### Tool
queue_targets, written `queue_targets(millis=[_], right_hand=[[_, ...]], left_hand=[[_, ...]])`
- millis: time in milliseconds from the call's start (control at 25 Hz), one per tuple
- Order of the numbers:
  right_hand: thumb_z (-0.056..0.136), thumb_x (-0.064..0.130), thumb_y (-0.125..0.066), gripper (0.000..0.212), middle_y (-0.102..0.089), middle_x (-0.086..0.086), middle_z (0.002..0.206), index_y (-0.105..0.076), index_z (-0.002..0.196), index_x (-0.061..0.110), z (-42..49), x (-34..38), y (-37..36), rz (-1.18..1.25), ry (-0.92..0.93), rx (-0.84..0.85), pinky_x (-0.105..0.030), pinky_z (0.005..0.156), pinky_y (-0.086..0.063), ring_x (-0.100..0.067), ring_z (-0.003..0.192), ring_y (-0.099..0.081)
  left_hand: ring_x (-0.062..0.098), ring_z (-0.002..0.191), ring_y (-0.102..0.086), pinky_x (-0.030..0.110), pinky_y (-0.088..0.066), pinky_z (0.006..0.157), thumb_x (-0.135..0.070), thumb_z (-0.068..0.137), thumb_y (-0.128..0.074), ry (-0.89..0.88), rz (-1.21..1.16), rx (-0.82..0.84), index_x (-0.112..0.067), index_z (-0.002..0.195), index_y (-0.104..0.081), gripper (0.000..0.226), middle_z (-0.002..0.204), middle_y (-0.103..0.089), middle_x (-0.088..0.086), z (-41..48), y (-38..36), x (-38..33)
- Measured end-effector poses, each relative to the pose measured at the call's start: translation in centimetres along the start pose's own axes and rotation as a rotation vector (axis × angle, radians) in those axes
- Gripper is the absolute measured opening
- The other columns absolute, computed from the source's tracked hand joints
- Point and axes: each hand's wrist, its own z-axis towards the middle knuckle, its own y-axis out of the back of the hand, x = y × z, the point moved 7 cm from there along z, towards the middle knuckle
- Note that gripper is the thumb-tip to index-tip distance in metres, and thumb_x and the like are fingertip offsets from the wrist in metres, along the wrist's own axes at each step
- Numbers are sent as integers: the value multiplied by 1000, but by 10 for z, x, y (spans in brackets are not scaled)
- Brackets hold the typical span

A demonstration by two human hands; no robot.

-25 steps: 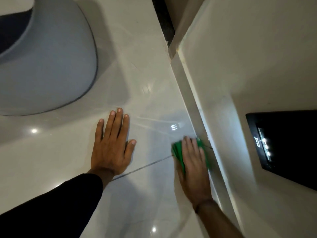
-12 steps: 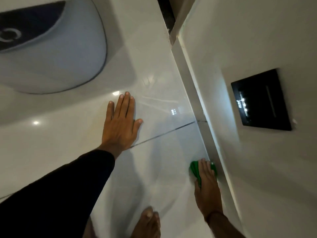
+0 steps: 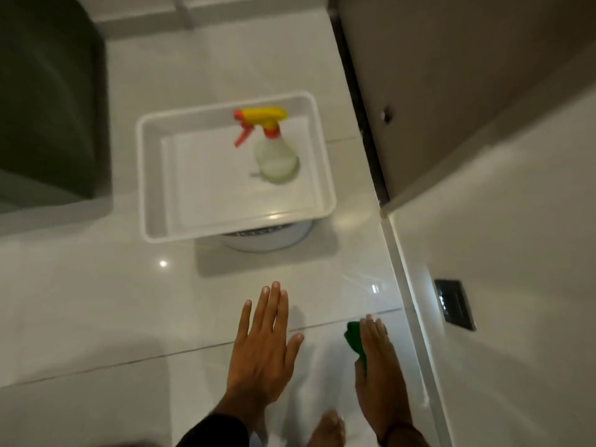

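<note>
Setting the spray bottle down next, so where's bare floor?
Widest patch: glossy white floor tile left of your left hand, below the dark grey fixture. A narrower strip between that hand and the white rectangular plastic tray. Crowded by the wall, where your right hand presses the green cloth.

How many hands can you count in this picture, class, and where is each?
2. The left hand is spread flat over the floor tiles; the right hand presses a green cloth down near the wall. No others show.
</note>
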Motion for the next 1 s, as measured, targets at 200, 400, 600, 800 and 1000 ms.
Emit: queue_targets(millis=[200,400,600,800,1000], right_hand=[[95,-1,-55,75,-29,-7,167,-20,159,17,73,188,34,-14,294,-55,-50,123,-27,-26,157,-18],[98,2,-61,75,-22,-9,170,-22,162,11,175,316,-6,-85,429,-48,-43,127,-14,-25,158,-9],[97,-3,-52,73,-18,-12,171,-20,162,7,260,347,-85,-237,449,22,-45,128,-16,-28,159,-8],[102,5,-54,64,-28,-16,167,-26,159,6,312,329,-130,-437,443,7,-49,127,-21,-35,157,-17],[105,18,-47,65,-22,-16,170,-18,162,6,312,319,-153,-506,365,66,-50,127,-16,-36,158,-14]], left_hand=[[25,171,-4,46,1,138,-56,113,-34,154,-25,-143,-10,175,-16,80,185,-12,12,48,117,81],[30,171,0,49,3,139,-59,114,-17,201,78,-145,-9,176,-12,80,186,-3,13,118,130,178],[34,172,-1,56,-7,139,-56,114,-19,158,49,-102,-6,175,-12,80,186,-6,17,183,105,222],[40,170,-18,61,-22,137,-54,114,-26,122,20,-86,-1,172,-22,79,183,-19,23,218,79,248],[41,169,-21,62,-23,137,-52,116,-21,80,33,-90,2,171,-24,77,181,-22,25,214,57,261]])
